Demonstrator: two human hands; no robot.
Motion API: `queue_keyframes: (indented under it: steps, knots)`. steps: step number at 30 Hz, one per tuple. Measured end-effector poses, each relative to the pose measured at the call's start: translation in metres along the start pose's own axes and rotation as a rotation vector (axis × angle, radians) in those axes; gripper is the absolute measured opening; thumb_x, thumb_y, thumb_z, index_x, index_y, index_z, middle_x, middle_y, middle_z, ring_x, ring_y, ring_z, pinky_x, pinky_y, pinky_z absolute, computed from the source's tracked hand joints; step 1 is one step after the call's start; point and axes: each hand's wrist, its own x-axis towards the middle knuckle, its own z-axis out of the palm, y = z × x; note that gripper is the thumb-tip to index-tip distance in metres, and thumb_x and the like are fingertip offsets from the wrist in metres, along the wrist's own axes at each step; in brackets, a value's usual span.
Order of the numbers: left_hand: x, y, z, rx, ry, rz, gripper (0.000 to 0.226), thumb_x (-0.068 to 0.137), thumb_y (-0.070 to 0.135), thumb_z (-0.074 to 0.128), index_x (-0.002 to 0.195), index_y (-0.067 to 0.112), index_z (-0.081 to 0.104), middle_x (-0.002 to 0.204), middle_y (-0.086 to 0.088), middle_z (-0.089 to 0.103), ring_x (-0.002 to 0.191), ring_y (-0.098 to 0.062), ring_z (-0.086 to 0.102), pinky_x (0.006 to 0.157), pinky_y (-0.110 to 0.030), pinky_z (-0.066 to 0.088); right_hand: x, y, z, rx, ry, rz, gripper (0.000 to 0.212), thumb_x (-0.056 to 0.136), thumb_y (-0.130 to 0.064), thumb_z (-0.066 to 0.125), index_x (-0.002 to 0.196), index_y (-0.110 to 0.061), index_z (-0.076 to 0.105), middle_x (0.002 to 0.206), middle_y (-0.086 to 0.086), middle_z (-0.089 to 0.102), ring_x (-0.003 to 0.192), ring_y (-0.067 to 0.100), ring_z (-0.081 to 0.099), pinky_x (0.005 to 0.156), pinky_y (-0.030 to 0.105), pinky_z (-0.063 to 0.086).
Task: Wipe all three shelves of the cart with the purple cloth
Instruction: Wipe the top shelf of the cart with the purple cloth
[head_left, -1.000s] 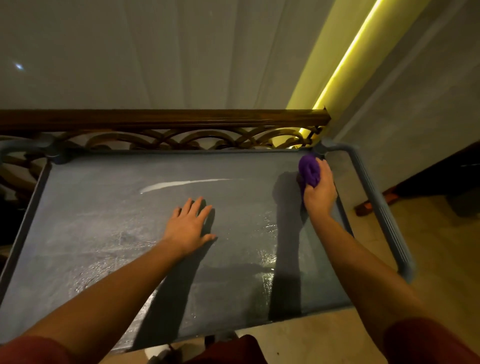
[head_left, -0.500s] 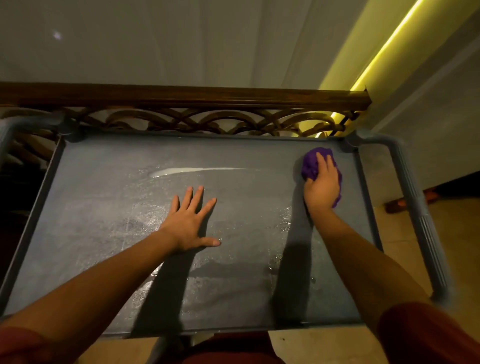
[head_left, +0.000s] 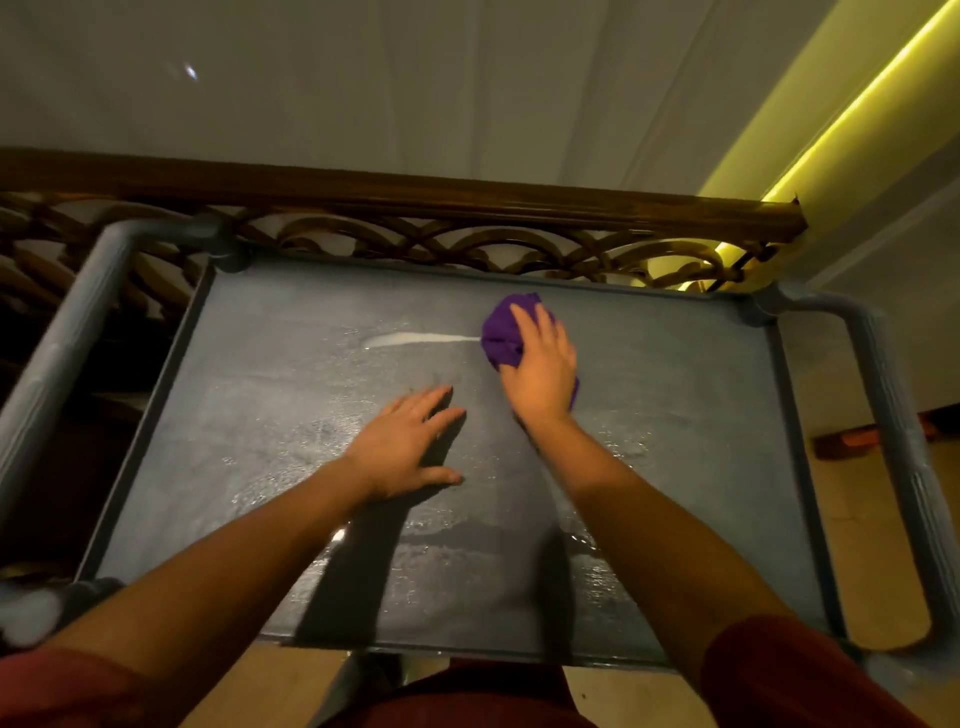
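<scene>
The cart's grey top shelf (head_left: 675, 395) fills the middle of the view, with wet streaks and a white smear (head_left: 410, 339) near its far side. My right hand (head_left: 543, 364) presses the bunched purple cloth (head_left: 501, 330) flat on the shelf, at the right end of that smear. My left hand (head_left: 405, 449) rests palm down on the shelf near its centre, fingers spread, holding nothing. The two lower shelves are hidden under the top one.
Grey tubular handles stand at the cart's left end (head_left: 78, 322) and right end (head_left: 904, 441). A dark wooden railing (head_left: 415, 192) with scrollwork runs right behind the cart. A tiled floor (head_left: 872, 519) lies to the right.
My right hand has slid the cloth leftward from the far right corner to the shelf's middle, reaching the white smear. My left hand has stayed flat in place.
</scene>
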Motion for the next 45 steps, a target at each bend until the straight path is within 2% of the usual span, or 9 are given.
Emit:
queue_keyframes:
  steps: [3, 8, 14, 20, 24, 27, 31, 40, 45]
  knots:
    - [-0.051, -0.054, -0.006, 0.096, 0.158, -0.131, 0.100, 0.077, 0.090, 0.019, 0.150, 0.024, 0.039, 0.163, -0.010, 0.028, 0.148, -0.032, 0.029, 0.119, -0.050, 0.025, 0.002, 0.015, -0.006, -0.080, 0.034, 0.009, 0.078, 0.088, -0.034, 0.069, 0.155, -0.034, 0.029, 0.165, 0.007, 0.029, 0.153, 0.036, 0.019, 0.124, 0.055, 0.014]
    - [-0.108, -0.129, 0.010, 0.112, 0.004, -0.519, 0.129, 0.062, 0.102, 0.025, 0.160, 0.023, -0.004, 0.168, -0.015, -0.012, 0.153, -0.038, -0.016, 0.118, -0.065, -0.003, 0.002, -0.018, 0.013, 0.094, 0.130, 0.121, 0.073, 0.091, -0.012, 0.066, 0.155, -0.028, 0.034, 0.165, 0.007, 0.030, 0.154, 0.031, 0.018, 0.126, 0.049, 0.012]
    - [-0.117, -0.147, 0.038, 0.037, 0.049, -0.486, 0.125, 0.065, 0.102, 0.006, 0.158, 0.022, -0.016, 0.161, -0.018, -0.030, 0.147, -0.038, -0.031, 0.116, -0.068, -0.012, -0.004, -0.096, 0.049, 0.214, 0.208, 0.287, 0.069, 0.089, -0.002, 0.062, 0.152, -0.025, 0.043, 0.164, 0.005, 0.032, 0.152, 0.027, 0.028, 0.121, 0.045, 0.029]
    - [-0.117, -0.149, 0.039, 0.044, 0.055, -0.489, 0.122, 0.068, 0.100, 0.006, 0.158, 0.021, -0.016, 0.160, -0.019, -0.031, 0.147, -0.040, -0.030, 0.114, -0.067, -0.014, -0.048, -0.203, 0.104, 0.167, 0.052, -0.025, 0.068, 0.087, -0.001, 0.061, 0.148, -0.030, 0.049, 0.161, 0.004, 0.039, 0.146, 0.029, 0.039, 0.113, 0.043, 0.041]
    - [-0.125, -0.148, 0.025, -0.047, 0.046, -0.441, 0.121, 0.066, 0.100, 0.013, 0.159, 0.027, -0.010, 0.163, -0.011, -0.028, 0.147, -0.037, -0.030, 0.116, -0.064, -0.013, -0.022, -0.169, 0.069, 0.355, 0.051, 0.011, 0.069, 0.081, 0.002, 0.053, 0.139, -0.036, 0.059, 0.152, -0.003, 0.053, 0.131, 0.028, 0.057, 0.106, 0.037, 0.045]
    - [-0.146, -0.151, 0.026, -0.012, 0.096, -0.442, 0.119, 0.065, 0.102, 0.013, 0.159, 0.032, -0.010, 0.165, -0.008, -0.025, 0.148, -0.037, -0.028, 0.116, -0.065, -0.012, 0.004, -0.126, 0.038, 0.375, 0.205, 0.146, 0.075, 0.080, 0.009, 0.050, 0.144, -0.029, 0.054, 0.155, 0.000, 0.048, 0.141, 0.025, 0.046, 0.118, 0.038, 0.035]
    - [-0.170, -0.161, 0.040, 0.032, 0.049, -0.521, 0.121, 0.067, 0.100, 0.010, 0.156, 0.025, -0.020, 0.161, -0.014, -0.032, 0.146, -0.041, -0.031, 0.120, -0.063, -0.008, 0.002, -0.137, 0.060, 0.363, 0.174, 0.247, 0.071, 0.089, 0.005, 0.051, 0.152, -0.027, 0.044, 0.160, 0.003, 0.040, 0.146, 0.025, 0.040, 0.118, 0.038, 0.034]
    - [-0.172, -0.161, 0.038, -0.008, 0.050, -0.508, 0.121, 0.073, 0.098, 0.016, 0.157, 0.019, -0.019, 0.161, -0.015, -0.032, 0.145, -0.039, -0.035, 0.119, -0.061, -0.014, -0.068, -0.264, 0.131, 0.343, -0.076, -0.210, 0.064, 0.087, 0.006, 0.061, 0.139, -0.031, 0.059, 0.154, -0.002, 0.050, 0.145, 0.022, 0.042, 0.110, 0.040, 0.043]
    - [-0.199, -0.143, 0.033, -0.102, 0.083, -0.530, 0.119, 0.082, 0.080, 0.048, 0.159, 0.009, -0.008, 0.164, -0.016, -0.023, 0.151, -0.038, -0.020, 0.125, -0.052, -0.001, -0.069, -0.249, 0.115, 0.345, -0.246, -0.348, 0.061, 0.093, -0.042, 0.060, 0.150, -0.040, 0.039, 0.162, -0.004, 0.036, 0.150, 0.020, 0.031, 0.117, 0.041, 0.032]
